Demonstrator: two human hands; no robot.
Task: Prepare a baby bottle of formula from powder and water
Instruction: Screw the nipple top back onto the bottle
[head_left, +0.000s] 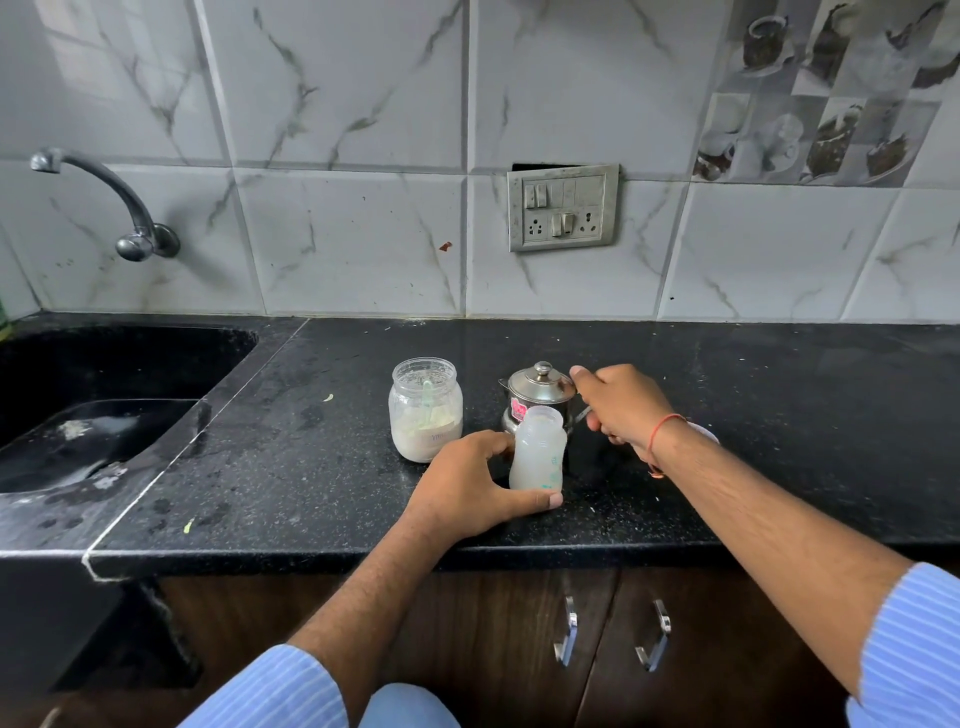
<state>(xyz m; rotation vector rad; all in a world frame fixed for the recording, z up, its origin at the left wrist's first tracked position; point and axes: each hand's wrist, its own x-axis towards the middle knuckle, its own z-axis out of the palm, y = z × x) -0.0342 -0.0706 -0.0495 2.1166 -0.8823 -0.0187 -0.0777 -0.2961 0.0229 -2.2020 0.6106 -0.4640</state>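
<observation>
Steadying the baby bottle (537, 449) is the left hand's (470, 486) evident function: thumb along the near base, fingers curled round the left side, so the open-necked bottle stays upright on the black countertop (753, 415). Only the head view is supplied. The right hand (621, 405) is closed round the handle of a lidded steel jug (537, 397) standing just behind the bottle; the grip suggests the jug is about to be lifted for pouring, presumably water, though its contents are hidden. A red thread circles that wrist. Left of the bottle, close but apart, stands an uncapped glass jar (426, 408) roughly a third full of pale powder, a green scoop (429, 400) standing in it, handy for dosing. The bottle itself is translucent, cloudy white, with green markings near the base; whether it holds liquid or powder cannot be determined. A white object partly hidden behind the right wrist cannot be identified. The sink (104, 364) lies well to the left.
</observation>
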